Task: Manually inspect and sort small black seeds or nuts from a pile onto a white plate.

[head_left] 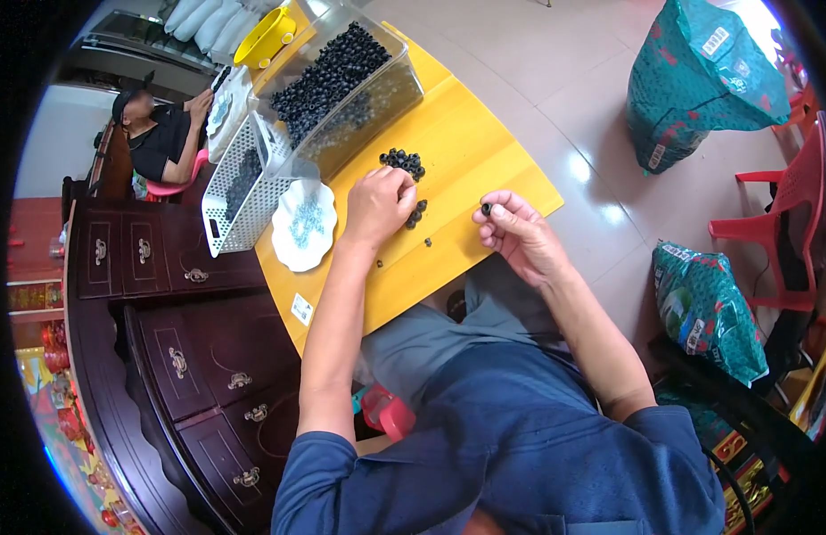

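Between the thumb and fingertips of my right hand point(522, 234) is a small black cylindrical piece point(487, 209) with a hole in its end, held just above the table's right edge. My left hand point(378, 204) rests over the yellow table point(466, 134), its fingers curled down; what they pinch, if anything, is hidden. Just beyond its fingertips lies a pile of similar black pieces point(402, 161). To its right sits a smaller cluster of black pieces point(417, 213). One loose black piece point(428, 242) lies nearer to me.
A clear plastic bin point(377, 111) heaped with black pieces stands at the far left. Beside it are a white perforated basket point(218, 201) and a white scalloped dish point(297, 260) of small pale-blue bits. Green bags point(658, 120) and a red chair point(774, 232) stand right. Another person point(159, 134) sits far left.
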Available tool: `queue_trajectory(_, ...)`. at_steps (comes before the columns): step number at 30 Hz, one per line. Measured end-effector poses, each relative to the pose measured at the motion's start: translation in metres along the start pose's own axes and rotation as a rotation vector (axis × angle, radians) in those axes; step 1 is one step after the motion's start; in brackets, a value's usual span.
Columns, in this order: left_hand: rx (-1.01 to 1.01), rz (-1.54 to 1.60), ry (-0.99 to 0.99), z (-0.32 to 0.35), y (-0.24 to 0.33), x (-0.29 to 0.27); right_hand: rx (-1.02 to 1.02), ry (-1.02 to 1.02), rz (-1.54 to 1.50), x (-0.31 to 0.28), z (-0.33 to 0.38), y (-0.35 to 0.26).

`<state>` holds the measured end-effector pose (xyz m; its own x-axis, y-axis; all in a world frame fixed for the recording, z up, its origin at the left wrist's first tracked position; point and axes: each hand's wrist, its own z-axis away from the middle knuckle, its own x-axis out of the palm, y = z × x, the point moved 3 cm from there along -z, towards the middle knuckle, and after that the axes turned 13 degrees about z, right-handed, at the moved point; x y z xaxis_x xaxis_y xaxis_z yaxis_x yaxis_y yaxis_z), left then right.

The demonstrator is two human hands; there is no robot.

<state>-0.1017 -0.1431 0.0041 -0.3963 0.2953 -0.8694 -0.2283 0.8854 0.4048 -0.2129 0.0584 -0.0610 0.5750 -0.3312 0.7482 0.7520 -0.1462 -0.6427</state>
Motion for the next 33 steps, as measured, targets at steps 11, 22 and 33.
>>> queue_trajectory(11, -0.086, 0.717, 0.180, 0.038, 0.084, -0.019, 0.027, -0.034, 0.024, 0.006, 0.003, 0.008)
queue_trajectory(22, -0.085, 0.668, 0.187, 0.046, 0.099, -0.012, 0.017, -0.120, 0.094, 0.011, 0.003, 0.012)
queue_trajectory(33, -0.041, 0.545, 0.138, 0.048, 0.104, -0.010, 0.064, -0.154, 0.104, 0.007, 0.002, 0.021)
